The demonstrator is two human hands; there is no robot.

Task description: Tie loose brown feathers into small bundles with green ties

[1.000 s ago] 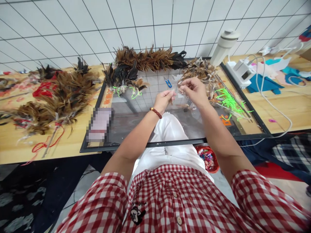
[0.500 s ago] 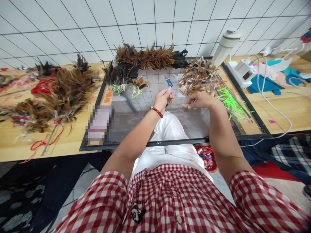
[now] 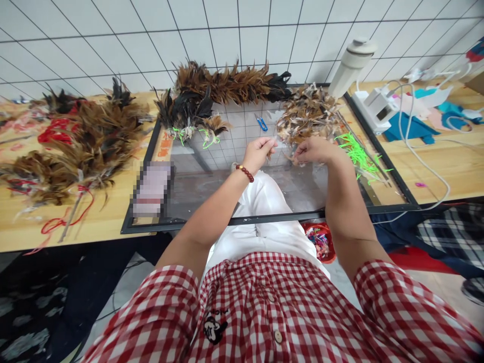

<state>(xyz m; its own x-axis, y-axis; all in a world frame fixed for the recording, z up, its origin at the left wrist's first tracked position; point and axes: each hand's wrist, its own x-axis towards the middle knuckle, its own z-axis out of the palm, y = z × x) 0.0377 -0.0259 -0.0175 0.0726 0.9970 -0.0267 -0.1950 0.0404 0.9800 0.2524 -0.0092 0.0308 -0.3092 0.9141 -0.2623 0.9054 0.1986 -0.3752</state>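
My left hand [image 3: 260, 152], with a beaded bracelet above it, pinches small brown feathers [image 3: 269, 155] over the dark glass panel [image 3: 204, 186]. Close by on the right, my right hand [image 3: 312, 151] has its fingertips pressed together on a small brown feather [image 3: 292, 159]. Just behind my right hand lies a pile of loose brown and white feathers [image 3: 308, 113]. Blue thread snips [image 3: 261, 123] rest on the glass beyond my left hand. Black and brown feather bunches [image 3: 185, 113] tied with green string lie at the back left of the panel.
A long brown feather garland [image 3: 227, 84] runs along the back wall. Bright green strings [image 3: 357, 151] lie at right, near a white bottle [image 3: 351, 65] and a charger with cables [image 3: 380, 108]. Feather bundles [image 3: 86, 136] with red string cover the table at left, near a blurred-out rectangle [image 3: 152, 189].
My left hand has moved a little right, toward my right hand, with the feathers still in its pinch. My right hand has hardly shifted. The view has tilted slightly.
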